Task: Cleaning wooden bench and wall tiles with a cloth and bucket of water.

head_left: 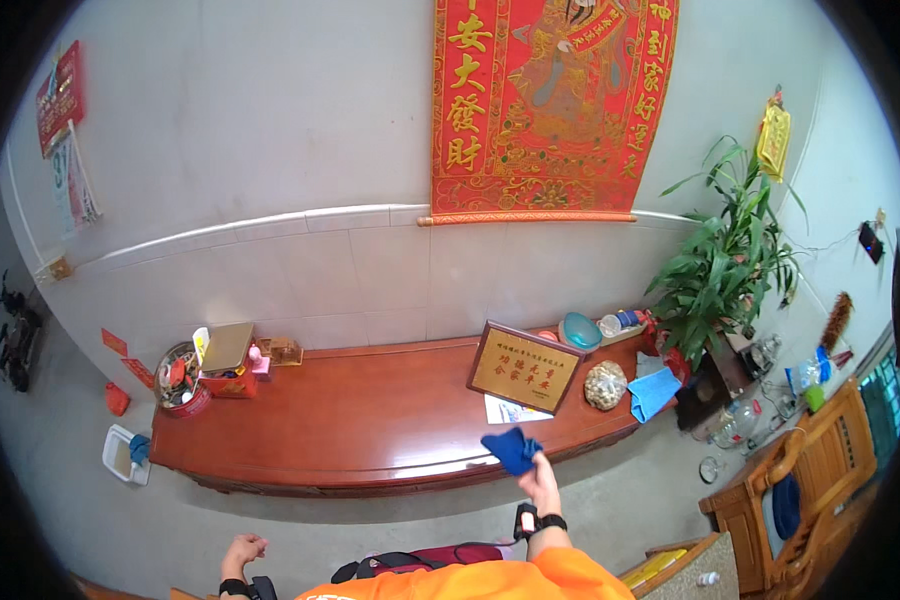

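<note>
My right hand (pixel 543 485) grips a dark blue cloth (pixel 511 450), which hangs over the front edge of a long reddish-brown wooden cabinet (pixel 370 400). Just beyond the cloth, a framed gold plaque (pixel 526 368) leans back on the cabinet top, with a white paper (pixel 510 410) partly under it. My left hand (pixel 244 549) is low on the left, in front of the cabinet and away from it. Its fingers are curled closed, and nothing shows in them.
A round tin of small items (pixel 183 385) and a red box (pixel 232 383) stand at the cabinet's left end. Toward the right are a bag of pale pieces (pixel 605 385), a light blue cloth (pixel 654 394) and a leafy plant (pixel 720 275). A wooden chair (pixel 810 470) stands at right.
</note>
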`<action>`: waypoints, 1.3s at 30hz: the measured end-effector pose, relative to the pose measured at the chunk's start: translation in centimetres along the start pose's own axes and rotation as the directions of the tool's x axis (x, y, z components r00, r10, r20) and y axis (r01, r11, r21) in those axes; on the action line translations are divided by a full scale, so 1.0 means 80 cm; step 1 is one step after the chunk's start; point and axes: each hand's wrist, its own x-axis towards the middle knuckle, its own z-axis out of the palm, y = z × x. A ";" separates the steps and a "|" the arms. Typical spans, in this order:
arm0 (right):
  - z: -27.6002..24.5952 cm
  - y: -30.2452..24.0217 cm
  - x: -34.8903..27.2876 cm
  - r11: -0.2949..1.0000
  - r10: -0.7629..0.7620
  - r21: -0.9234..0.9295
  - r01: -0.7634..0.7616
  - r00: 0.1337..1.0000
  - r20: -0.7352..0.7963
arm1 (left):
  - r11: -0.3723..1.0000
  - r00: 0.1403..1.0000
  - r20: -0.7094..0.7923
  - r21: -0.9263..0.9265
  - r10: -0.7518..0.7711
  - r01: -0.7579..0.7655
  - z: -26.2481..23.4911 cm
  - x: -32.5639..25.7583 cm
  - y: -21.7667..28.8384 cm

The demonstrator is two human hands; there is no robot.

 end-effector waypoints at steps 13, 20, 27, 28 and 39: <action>0.286 -0.174 0.116 0.909 -0.317 0.365 0.201 0.902 0.293 | 0.607 0.603 -0.326 -0.102 0.728 -0.788 -0.024 0.136 0.395; 0.345 -0.272 0.202 0.901 -0.349 0.390 0.190 0.851 0.393 | 0.545 0.547 -0.202 -0.070 0.812 -0.835 0.051 0.097 0.726; 0.406 -0.290 0.237 0.882 -0.460 0.286 0.374 0.814 0.355 | 0.659 0.873 0.045 -0.674 0.486 -0.333 0.070 0.148 0.860; 0.425 -0.289 0.246 0.875 -0.483 0.247 0.417 0.799 0.359 | 0.626 0.827 0.137 -0.723 0.545 -0.293 0.065 0.169 0.875; 0.581 -0.085 0.310 -0.497 -0.155 0.133 0.857 -0.239 0.958 | 0.126 0.675 0.125 -0.991 0.727 0.048 0.098 0.218 0.915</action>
